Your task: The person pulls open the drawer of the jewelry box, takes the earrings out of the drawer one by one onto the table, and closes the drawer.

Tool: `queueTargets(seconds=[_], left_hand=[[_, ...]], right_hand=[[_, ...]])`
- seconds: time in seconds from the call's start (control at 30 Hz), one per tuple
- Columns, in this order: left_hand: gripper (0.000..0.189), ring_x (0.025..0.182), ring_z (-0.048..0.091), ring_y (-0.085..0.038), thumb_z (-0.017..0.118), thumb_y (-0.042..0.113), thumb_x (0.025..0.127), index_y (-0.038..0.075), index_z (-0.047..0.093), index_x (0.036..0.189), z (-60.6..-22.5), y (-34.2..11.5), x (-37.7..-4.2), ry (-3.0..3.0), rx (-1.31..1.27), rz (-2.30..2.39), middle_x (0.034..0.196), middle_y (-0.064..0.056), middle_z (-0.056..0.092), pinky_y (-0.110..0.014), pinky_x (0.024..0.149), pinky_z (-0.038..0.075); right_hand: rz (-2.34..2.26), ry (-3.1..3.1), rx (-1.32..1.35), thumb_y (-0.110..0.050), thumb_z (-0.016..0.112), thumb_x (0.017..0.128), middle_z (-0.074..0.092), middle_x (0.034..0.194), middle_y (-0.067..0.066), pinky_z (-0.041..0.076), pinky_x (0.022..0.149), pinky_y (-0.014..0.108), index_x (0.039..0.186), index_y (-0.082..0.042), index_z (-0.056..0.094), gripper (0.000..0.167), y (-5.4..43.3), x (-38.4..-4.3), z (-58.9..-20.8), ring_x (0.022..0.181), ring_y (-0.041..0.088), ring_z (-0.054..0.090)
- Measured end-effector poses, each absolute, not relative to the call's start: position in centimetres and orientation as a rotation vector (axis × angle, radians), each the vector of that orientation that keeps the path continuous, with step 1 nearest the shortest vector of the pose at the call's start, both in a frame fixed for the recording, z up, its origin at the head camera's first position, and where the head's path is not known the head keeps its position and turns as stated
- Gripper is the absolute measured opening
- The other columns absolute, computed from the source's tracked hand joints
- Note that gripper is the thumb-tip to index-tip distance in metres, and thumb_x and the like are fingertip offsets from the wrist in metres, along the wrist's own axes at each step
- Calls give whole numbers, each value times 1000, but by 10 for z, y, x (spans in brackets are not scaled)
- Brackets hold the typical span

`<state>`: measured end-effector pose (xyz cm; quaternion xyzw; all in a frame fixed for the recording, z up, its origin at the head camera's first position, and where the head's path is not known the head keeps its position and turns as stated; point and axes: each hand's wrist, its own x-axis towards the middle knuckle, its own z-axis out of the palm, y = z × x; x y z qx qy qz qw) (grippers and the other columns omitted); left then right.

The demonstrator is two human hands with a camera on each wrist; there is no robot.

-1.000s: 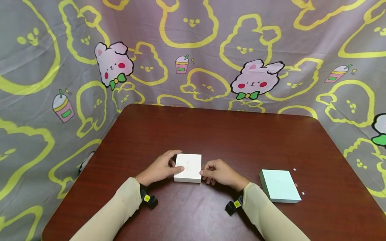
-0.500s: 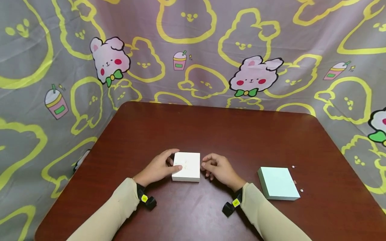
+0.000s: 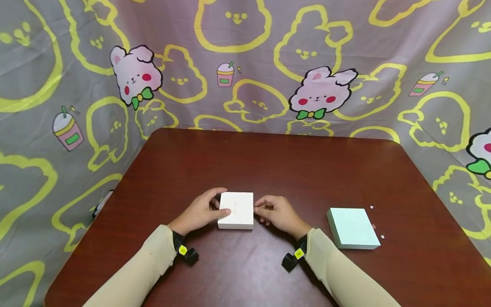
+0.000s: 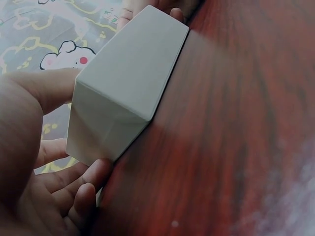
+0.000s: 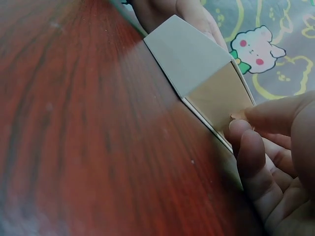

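Observation:
A small white drawer-style box (image 3: pixel 238 209) with faint gold lettering on its lid lies on the table between the hands. My left hand (image 3: pixel 199 212) grips its left side, thumb laid over the top and fingers around the edge. My right hand (image 3: pixel 277 213) is at the opposite side. In the right wrist view that side shows a tan inner face (image 5: pixel 211 98) set within the white sleeve. Right thumb and fingertips pinch a small tan pull tab (image 5: pixel 235 116) on this face, mostly hidden by the fingers.
To the right on the brown table (image 3: pixel 276 170) lies a mint-green box (image 3: pixel 354 228) with a small tab on its right side. Beside it are two small pearl-like pieces, a far one (image 3: pixel 371 207) and a near one (image 3: pixel 382 236). A patterned curtain (image 3: pixel 261 55) surrounds the table.
The right fingertips have shifted slightly up along the box's right side, drawing back a little and then closing in at it again. The left hand keeps its hold; the head view has shifted slightly.

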<state>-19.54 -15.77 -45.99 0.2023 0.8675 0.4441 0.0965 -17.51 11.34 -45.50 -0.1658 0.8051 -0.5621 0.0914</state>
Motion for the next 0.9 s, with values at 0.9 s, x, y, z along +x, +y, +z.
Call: queueTargets(seconds=[0.9], left_hand=[[68,82,56,-18,78,37,83,14,49,140,-460,-159,-196,2565,609,1320,100,-3,58,-34,64,49]], right_hand=[[-1710,2383,-497,2,68,85,66,67,6,52,50,33,83,-5,68,8,118,-182,-471,53,17,59]])
